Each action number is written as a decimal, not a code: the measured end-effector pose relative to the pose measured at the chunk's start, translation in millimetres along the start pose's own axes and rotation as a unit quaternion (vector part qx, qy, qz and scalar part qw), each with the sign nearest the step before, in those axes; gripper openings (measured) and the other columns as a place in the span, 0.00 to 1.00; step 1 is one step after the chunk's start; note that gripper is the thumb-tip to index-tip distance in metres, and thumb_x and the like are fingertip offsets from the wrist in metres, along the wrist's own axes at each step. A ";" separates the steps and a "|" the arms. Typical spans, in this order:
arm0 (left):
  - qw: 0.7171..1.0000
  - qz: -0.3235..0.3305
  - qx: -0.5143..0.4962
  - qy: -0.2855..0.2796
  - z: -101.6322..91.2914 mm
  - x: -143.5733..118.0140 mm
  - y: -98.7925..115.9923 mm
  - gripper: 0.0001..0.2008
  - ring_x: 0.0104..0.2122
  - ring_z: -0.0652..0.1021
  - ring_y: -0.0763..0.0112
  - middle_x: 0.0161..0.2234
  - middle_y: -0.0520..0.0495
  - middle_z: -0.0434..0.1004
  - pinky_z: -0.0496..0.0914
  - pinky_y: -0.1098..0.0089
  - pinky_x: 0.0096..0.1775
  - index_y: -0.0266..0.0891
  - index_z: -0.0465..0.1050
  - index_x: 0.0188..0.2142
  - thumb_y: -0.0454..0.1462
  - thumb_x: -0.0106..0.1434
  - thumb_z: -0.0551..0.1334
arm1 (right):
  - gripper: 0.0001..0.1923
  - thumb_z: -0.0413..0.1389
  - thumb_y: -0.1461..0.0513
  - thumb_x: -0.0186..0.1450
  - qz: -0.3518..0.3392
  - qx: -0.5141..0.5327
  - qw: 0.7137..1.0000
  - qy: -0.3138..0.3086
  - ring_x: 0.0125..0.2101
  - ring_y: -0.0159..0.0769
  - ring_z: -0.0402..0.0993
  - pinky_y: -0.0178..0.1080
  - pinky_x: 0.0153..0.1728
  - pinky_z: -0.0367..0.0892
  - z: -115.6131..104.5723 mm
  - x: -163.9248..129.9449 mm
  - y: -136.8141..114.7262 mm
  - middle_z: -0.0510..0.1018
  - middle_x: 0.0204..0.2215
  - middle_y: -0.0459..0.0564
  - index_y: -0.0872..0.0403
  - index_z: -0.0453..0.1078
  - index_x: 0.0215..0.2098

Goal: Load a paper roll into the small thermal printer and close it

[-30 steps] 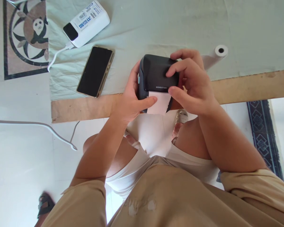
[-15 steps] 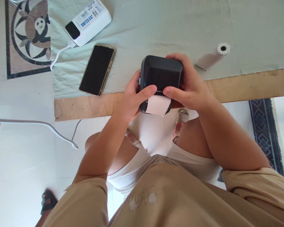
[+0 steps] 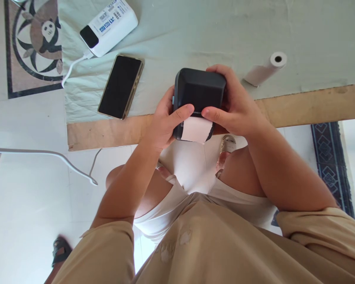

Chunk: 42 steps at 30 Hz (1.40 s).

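Note:
Between both hands, just over the table's near edge, is a black portable label printer. A strip of white paper comes out of its near side, with a ragged right edge. My left hand wraps the printer's left side, thumb resting on top. On the opposite side my right hand grips it, its thumb also on the top near the paper slot. The undersides and most fingertips are hidden behind the printer. A white paper roll stands to the right of my right hand.
A phone with a dark screen lies on the green cloth, left of my hands. Beyond it is a white power bank with a cable plugged in. The table's bare edge runs below. Another person's sandalled foot shows at lower left.
The whole view has shifted very slightly. Both hands keep the same hold on the printer, and nothing else has visibly changed.

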<state>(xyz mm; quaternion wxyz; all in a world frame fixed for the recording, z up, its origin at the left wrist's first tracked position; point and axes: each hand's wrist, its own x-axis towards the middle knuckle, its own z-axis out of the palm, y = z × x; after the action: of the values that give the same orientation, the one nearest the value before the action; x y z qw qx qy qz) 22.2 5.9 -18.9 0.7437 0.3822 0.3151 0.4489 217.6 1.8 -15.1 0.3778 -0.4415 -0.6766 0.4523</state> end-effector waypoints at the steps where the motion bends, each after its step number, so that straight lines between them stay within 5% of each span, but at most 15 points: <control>1: 1.000 0.000 0.000 0.001 0.3 -0.1 0.3 0.13 0.31 0.78 0.78 0.36 0.53 0.77 0.74 0.79 0.28 0.43 0.75 0.44 0.38 0.60 0.71 | 0.35 0.60 0.47 0.61 0.002 -0.003 1.000 0.000 0.42 0.39 0.73 0.42 0.38 0.75 -0.1 0.0 0.2 0.72 0.49 0.51 0.45 0.52 0.61; 10: 1.000 0.006 0.007 0.013 -0.1 1.3 -0.7 0.14 0.30 0.79 0.77 0.35 0.54 0.77 0.71 0.80 0.25 0.42 0.75 0.44 0.39 0.59 0.72 | 0.37 0.59 0.47 0.62 0.009 -0.038 0.999 0.005 0.42 0.36 0.75 0.39 0.38 0.76 1.0 -0.8 2.9 0.72 0.52 0.50 0.45 0.50 0.64; 15: 0.999 -0.011 -0.032 0.028 5.7 2.9 1.9 0.14 0.47 0.82 0.63 0.37 0.49 0.80 0.78 0.72 0.37 0.41 0.76 0.42 0.46 0.70 0.57 | 0.34 0.59 0.51 0.62 0.015 -0.073 0.992 0.099 0.31 0.28 0.72 0.36 0.28 0.71 5.5 -4.5 -5.0 0.65 0.61 0.53 0.45 0.53 0.63; 17: 0.998 -0.006 -0.044 0.037 6.5 3.6 2.1 0.15 0.51 0.80 0.63 0.36 0.49 0.81 0.79 0.69 0.44 0.41 0.77 0.40 0.44 0.72 0.54 | 0.30 0.58 0.53 0.63 0.012 -0.080 0.990 0.119 0.27 0.26 0.69 0.36 0.26 0.70 5.8 -6.8 -9.9 0.68 0.58 0.52 0.46 0.57 0.61; 20: 0.998 0.003 -0.044 0.037 4.3 4.2 1.7 0.15 0.54 0.79 0.63 0.36 0.49 0.81 0.77 0.68 0.50 0.40 0.77 0.39 0.44 0.73 0.54 | 0.28 0.59 0.53 0.63 0.009 -0.066 0.994 0.089 0.25 0.28 0.67 0.37 0.27 0.71 4.3 -9.2 -15.4 0.76 0.40 0.47 0.46 0.58 0.59; 24: 0.998 -0.009 -0.046 0.039 -1.4 4.2 2.2 0.15 0.49 0.81 0.66 0.31 0.51 0.78 0.77 0.71 0.47 0.41 0.78 0.39 0.43 0.73 0.55 | 0.38 0.64 0.54 0.58 -0.013 -0.053 0.997 0.053 0.28 0.32 0.69 0.38 0.29 0.71 2.3 -9.8 -15.6 0.70 0.28 0.43 0.47 0.55 0.62; 29: 0.997 -0.006 -0.036 0.066 -1.5 4.5 5.7 0.14 0.28 0.79 0.75 0.23 0.54 0.72 0.74 0.76 0.33 0.39 0.75 0.30 0.38 0.72 0.56 | 0.40 0.64 0.55 0.59 -0.039 -0.043 0.998 0.019 0.31 0.33 0.69 0.37 0.27 0.70 0.8 -10.5 -13.4 0.71 0.34 0.46 0.47 0.53 0.65; 32: 0.996 -0.039 -0.039 0.069 2.3 5.7 7.8 0.14 0.34 0.82 0.70 0.24 0.53 0.73 0.76 0.73 0.40 0.40 0.73 0.30 0.39 0.71 0.56 | 0.39 0.63 0.57 0.59 -0.035 -0.044 0.998 0.018 0.29 0.29 0.66 0.37 0.27 0.70 -2.9 -11.9 -14.9 0.72 0.44 0.49 0.46 0.53 0.64; 34: 0.995 -0.068 -0.055 0.051 4.3 6.3 8.5 0.15 0.43 0.82 0.65 0.28 0.50 0.77 0.76 0.69 0.46 0.40 0.75 0.35 0.44 0.72 0.54 | 0.37 0.65 0.57 0.58 -0.038 -0.063 0.996 0.050 0.30 0.28 0.67 0.36 0.26 0.69 -5.7 -12.8 -15.6 0.68 0.52 0.51 0.44 0.56 0.62; 36: 0.995 -0.073 -0.070 0.022 4.9 6.2 8.5 0.17 0.46 0.82 0.63 0.33 0.49 0.79 0.76 0.68 0.46 0.40 0.75 0.39 0.48 0.71 0.53 | 0.32 0.66 0.55 0.58 -0.057 -0.084 0.988 0.119 0.28 0.27 0.65 0.36 0.23 0.63 -7.3 -13.0 -15.7 0.68 0.49 0.49 0.43 0.60 0.58; 39: 0.997 -0.057 -0.045 -0.008 3.3 5.0 8.1 0.12 0.37 0.82 0.70 0.36 0.50 0.80 0.76 0.74 0.35 0.40 0.76 0.43 0.45 0.68 0.61 | 0.20 0.60 0.50 0.64 -0.069 -0.086 0.966 0.236 0.22 0.25 0.59 0.37 0.21 0.55 -5.9 -11.3 -16.6 0.69 0.37 0.46 0.45 0.62 0.50; 42: 0.999 -0.053 0.002 -0.004 0.8 4.2 7.8 0.11 0.31 0.79 0.75 0.36 0.52 0.79 0.74 0.77 0.29 0.43 0.77 0.45 0.43 0.65 0.65 | 0.16 0.54 0.46 0.68 -0.059 -0.060 0.946 0.314 0.26 0.28 0.68 0.38 0.20 0.57 -0.9 -8.6 -19.6 0.70 0.44 0.48 0.46 0.58 0.43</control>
<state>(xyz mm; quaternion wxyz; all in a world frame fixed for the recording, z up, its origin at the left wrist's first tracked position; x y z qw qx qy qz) 21.3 11.9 -12.4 0.7673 0.3681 0.3325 0.4064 216.2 -10.0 2.7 0.5701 -0.5423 -0.5743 0.2261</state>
